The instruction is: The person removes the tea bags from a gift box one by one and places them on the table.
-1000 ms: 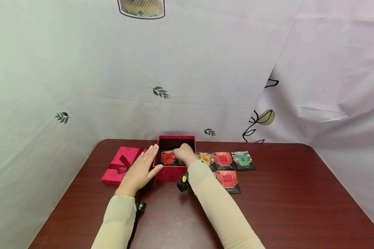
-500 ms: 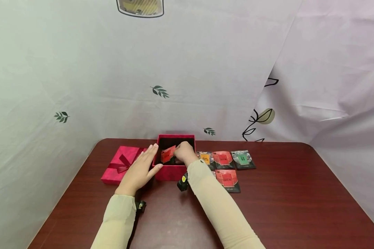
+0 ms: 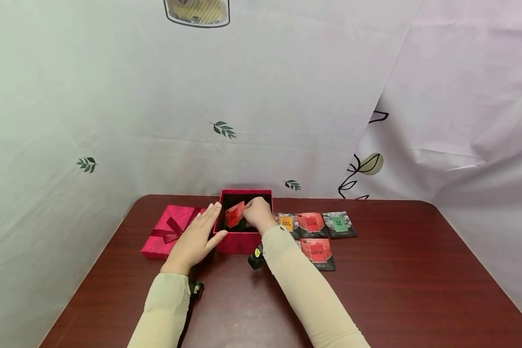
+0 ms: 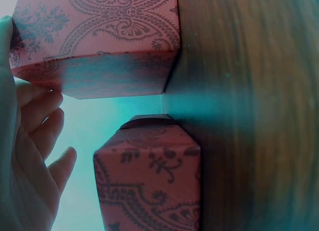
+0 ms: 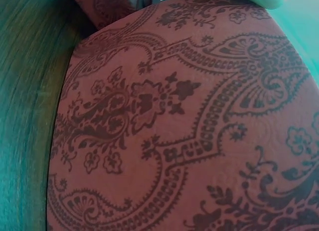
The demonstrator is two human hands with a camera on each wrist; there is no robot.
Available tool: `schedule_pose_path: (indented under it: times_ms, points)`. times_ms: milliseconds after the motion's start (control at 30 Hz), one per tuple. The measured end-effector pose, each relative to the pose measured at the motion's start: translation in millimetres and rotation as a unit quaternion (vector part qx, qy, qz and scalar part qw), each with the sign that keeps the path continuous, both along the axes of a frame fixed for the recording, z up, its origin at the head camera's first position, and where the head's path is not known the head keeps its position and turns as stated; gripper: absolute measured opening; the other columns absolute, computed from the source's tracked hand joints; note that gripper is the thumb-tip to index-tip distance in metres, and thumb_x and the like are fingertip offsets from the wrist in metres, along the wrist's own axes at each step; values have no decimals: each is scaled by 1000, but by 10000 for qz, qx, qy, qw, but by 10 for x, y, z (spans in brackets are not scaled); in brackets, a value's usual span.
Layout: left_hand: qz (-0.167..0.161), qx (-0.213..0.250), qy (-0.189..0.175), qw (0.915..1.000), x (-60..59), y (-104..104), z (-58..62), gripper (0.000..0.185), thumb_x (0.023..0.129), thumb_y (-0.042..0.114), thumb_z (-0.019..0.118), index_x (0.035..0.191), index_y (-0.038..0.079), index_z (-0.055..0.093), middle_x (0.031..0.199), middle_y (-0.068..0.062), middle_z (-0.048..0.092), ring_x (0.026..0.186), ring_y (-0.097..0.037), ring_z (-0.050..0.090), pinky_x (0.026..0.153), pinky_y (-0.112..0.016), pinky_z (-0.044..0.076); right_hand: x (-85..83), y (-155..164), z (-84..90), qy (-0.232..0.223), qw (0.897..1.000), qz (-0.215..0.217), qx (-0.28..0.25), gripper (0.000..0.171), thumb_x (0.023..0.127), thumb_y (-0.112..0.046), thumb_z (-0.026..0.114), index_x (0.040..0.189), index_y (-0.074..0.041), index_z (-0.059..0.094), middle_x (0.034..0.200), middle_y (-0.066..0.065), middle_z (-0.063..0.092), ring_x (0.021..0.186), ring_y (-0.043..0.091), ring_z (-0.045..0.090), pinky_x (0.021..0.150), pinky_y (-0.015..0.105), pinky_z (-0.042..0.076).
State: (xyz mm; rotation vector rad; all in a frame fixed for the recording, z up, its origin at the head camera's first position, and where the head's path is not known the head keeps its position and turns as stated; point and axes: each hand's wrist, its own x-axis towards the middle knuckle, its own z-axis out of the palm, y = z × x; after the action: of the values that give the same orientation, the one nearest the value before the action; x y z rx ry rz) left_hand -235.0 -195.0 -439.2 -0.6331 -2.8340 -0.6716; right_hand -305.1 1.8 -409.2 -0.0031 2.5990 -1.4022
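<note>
Head view: the right hand (image 3: pixel 257 213) is positioned over the open red box (image 3: pixel 239 241) and pinches a red sachet (image 3: pixel 235 214) between curled fingers; the sachet is tilted, standing on edge above the box's dark interior. The left hand (image 3: pixel 195 238) rests flat against the box's left wall with fingers straight and together, thumb at the front corner. The box lid (image 3: pixel 169 230), red with a ribbon bow, lies on the table (image 3: pixel 400 290) just left of the box, partly behind the left hand. Four sachets lie flat to the right of the box: an orange-labelled sachet (image 3: pixel 286 223), a red-labelled sachet (image 3: pixel 311 224) and a green-labelled sachet (image 3: pixel 339 223) in a row, and a second red-labelled sachet (image 3: pixel 318 252) nearer the person. Left wrist view shows patterned red walls (image 4: pixel 99 41) beside the fingers (image 4: pixel 37 111).
</note>
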Motion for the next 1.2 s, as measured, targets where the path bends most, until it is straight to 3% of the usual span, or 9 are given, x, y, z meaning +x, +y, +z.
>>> schedule_pose_path:
  times_ms: [67,133,233,333,400,667,833,967,1200]
  points:
    - [-4,0,4,10000,0,1,0,77,102,45,58,160,6,27,167,-11,25,154,-30,20,124,-52,18,3,-5,6,107,9998,8,159,32,94,-2,59,63,-10,55,53,1,48,56,19,66,53,28,49]
    - [-1,2,11,10000,2,2,5,77,101,44,58,160,6,27,166,-11,26,154,-30,20,124,-52,19,16,-6,15,245,9994,15,234,27,94,-1,59,68,-8,59,53,-1,48,54,16,63,52,27,46]
    - [-12,-6,31,10000,-1,5,10,77,101,43,59,160,5,28,166,-11,27,154,-31,21,124,-52,19,47,-6,41,527,9979,56,367,15,94,-1,59,87,-2,73,63,4,61,54,15,56,54,26,44]
    - [-24,-30,40,10000,-5,9,11,77,101,43,59,160,5,28,166,-12,27,154,-31,22,124,-52,19,95,-2,75,835,9954,48,472,20,96,-2,60,108,1,75,83,10,72,56,15,52,57,26,45]
    - [-30,-34,37,10000,-7,14,9,77,101,44,59,160,5,29,166,-12,28,153,-31,22,124,-52,19,127,7,101,960,9941,34,509,22,96,-2,59,112,1,75,91,13,73,56,15,49,57,26,44]
    - [31,4,51,10000,2,-3,2,77,101,46,59,160,7,29,165,-11,28,153,-31,23,123,-52,20,234,71,180,1522,9876,-9,392,26,95,-1,58,116,2,73,92,12,73,59,14,47,55,25,40]
    - [38,-3,41,10000,3,-22,8,78,101,47,58,160,6,28,166,-11,27,154,-30,22,124,-51,19,299,164,199,1543,9879,-107,-102,26,94,-3,61,117,-1,73,88,8,71,64,15,59,59,26,50]
    - [69,-12,-27,10000,0,-19,10,78,101,47,58,160,6,28,166,-11,26,154,-30,21,124,-51,19,352,259,207,1301,9874,-239,-870,25,94,-4,62,116,-2,74,87,8,71,65,18,70,66,31,62]
    - [70,-31,28,10000,-7,2,5,80,99,47,60,160,6,29,165,-12,28,153,-33,24,123,-52,21,477,486,242,813,9753,-430,-2011,26,96,-5,63,120,-2,72,101,13,73,82,21,73,74,35,63]
